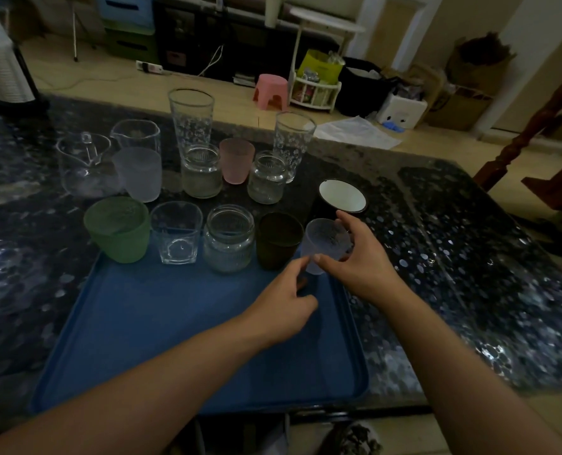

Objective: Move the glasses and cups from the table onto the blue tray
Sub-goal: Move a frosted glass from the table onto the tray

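My right hand [355,261] grips a small frosted cup [324,241] over the far right corner of the blue tray [161,323]. My left hand [282,307] hovers over the tray just left of that cup, its fingers loosely curled and holding nothing. Along the tray's far edge stand a green cup [118,228], a square clear glass [176,231], a glass jar [228,238] and a dark brown cup [278,239]. Behind them on the table are a black cup with a white inside [342,195], a pink cup [237,159], two tall patterned glasses [191,116] and several other glasses.
The dark speckled table [453,244] ends at its far edge beyond the glasses. A glass pitcher [82,162] and a glass beaker [135,134] stand at the back left. A pink stool [271,90] and boxes sit on the floor beyond.
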